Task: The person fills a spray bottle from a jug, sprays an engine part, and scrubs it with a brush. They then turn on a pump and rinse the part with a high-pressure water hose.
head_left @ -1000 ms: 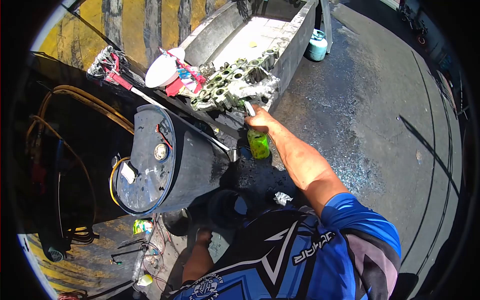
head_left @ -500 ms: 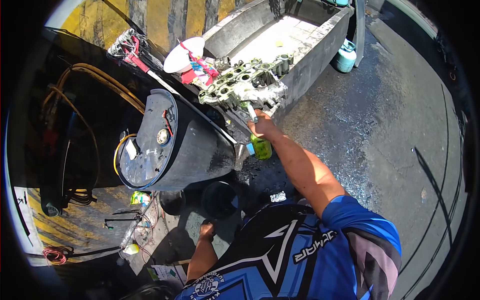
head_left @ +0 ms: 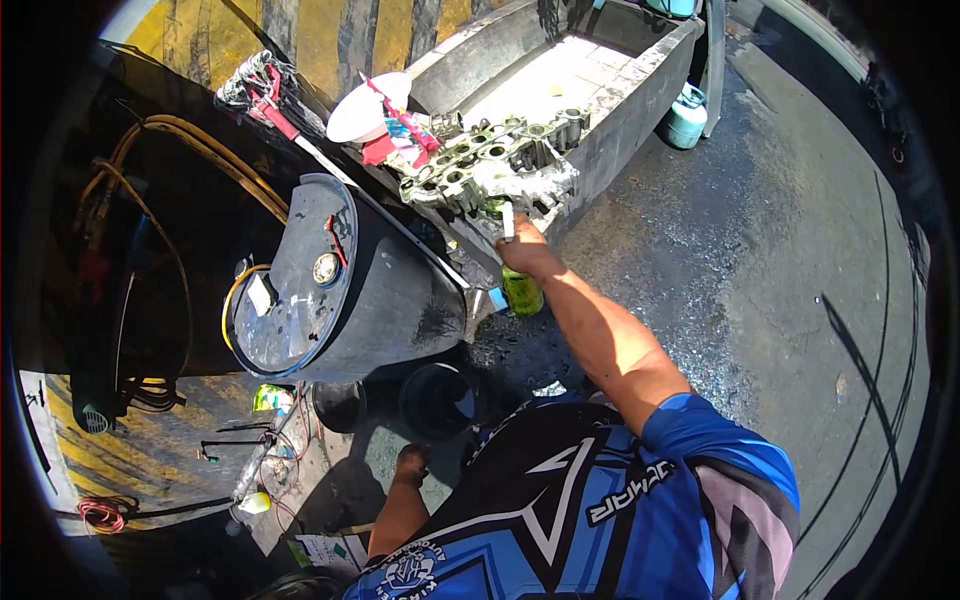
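My right hand [head_left: 524,248] is wrapped round the neck of a spray bottle [head_left: 523,293] with bright green liquid in it. Its white nozzle points up at the near side of a cast metal engine part [head_left: 490,165], which looks like a cylinder head. The part has several round openings, and its near edge shines wet or in sunlight. It rests across the end of a concrete trough [head_left: 640,100]. Low on the left, my left hand [head_left: 412,462] hangs in shadow beside a dark bucket [head_left: 438,400], fingers curled, with nothing visible in them.
A large dark drum [head_left: 400,290] stands left of the bottle, small items on its lid. A mop [head_left: 270,105] leans behind it. A white basin [head_left: 368,105] and a red cloth [head_left: 400,140] lie by the trough. Further right is a pale blue gas cylinder [head_left: 687,118]. The pavement [head_left: 690,260] looks wet.
The view has shifted slightly. My right hand keeps its grip on the spray bottle, whose nozzle is turned a little more upright. My left hand hangs much as before.
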The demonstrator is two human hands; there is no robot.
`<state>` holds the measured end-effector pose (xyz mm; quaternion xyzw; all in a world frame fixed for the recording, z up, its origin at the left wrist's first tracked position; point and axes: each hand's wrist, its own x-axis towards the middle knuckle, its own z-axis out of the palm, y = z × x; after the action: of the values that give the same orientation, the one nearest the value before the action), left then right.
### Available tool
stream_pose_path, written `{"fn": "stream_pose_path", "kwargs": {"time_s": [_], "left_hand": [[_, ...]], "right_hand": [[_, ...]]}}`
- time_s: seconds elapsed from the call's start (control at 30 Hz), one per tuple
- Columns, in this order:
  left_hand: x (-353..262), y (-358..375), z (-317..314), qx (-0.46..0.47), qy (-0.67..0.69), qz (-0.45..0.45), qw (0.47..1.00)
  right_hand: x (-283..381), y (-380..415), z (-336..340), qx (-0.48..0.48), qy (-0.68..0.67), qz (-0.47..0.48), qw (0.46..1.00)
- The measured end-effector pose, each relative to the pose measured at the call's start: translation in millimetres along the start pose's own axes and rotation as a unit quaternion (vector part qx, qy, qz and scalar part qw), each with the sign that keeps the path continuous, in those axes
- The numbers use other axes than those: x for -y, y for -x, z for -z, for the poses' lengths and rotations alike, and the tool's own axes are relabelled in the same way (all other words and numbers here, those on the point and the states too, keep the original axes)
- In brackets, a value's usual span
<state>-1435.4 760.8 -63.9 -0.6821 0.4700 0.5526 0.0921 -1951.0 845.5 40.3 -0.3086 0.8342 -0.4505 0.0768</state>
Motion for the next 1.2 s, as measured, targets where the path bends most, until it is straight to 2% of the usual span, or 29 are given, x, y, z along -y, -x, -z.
{"fn": "stream_pose_path", "kwargs": {"time_s": [0.1, 0.13, 0.3, 0.43, 0.53, 0.6, 0.67, 0.73, 0.93, 1.03, 1.13, 1.2], "left_hand": [[-9, -15, 13, 0.046, -0.024, -0.014, 0.999], [-12, -21, 17, 0.061, -0.035, -0.014, 0.997], [-20, -50, 36, 0.035, -0.049, -0.079, 0.995], [-25, -55, 56, 0.028, -0.044, -0.077, 0.996], [20, -140, 89, 0.085, -0.237, -0.285, 0.925], [14, -125, 94, 0.104, -0.19, -0.256, 0.942], [2, -112, 95, 0.107, -0.128, -0.186, 0.968], [-8, -107, 91, 0.094, -0.048, -0.073, 0.992], [-12, -131, 95, 0.087, -0.059, -0.098, 0.99], [-19, -139, 103, 0.092, -0.216, -0.229, 0.945], [-17, -149, 113, 0.086, -0.39, -0.425, 0.813], [-12, -157, 114, 0.084, -0.421, -0.448, 0.784]], "right_hand": [[7, -1, -10, -0.017, -0.035, -0.085, 0.996], [7, 2, -12, -0.026, -0.027, -0.08, 0.996], [32, 5, -17, -0.064, -0.006, -0.136, 0.989], [40, 1, -19, -0.056, 0.033, -0.175, 0.982], [40, -5, -25, -0.066, 0.062, -0.176, 0.98], [26, -10, -33, -0.07, 0.082, -0.168, 0.98], [31, -8, -34, -0.09, 0.096, -0.16, 0.978], [43, -6, -31, -0.082, 0.091, -0.179, 0.976], [37, -10, -42, -0.097, 0.093, -0.162, 0.978], [42, -8, -40, -0.102, 0.055, -0.158, 0.981], [56, -7, -24, -0.07, 0.016, -0.171, 0.983], [66, -4, -9, -0.032, -0.028, -0.2, 0.979]]}}
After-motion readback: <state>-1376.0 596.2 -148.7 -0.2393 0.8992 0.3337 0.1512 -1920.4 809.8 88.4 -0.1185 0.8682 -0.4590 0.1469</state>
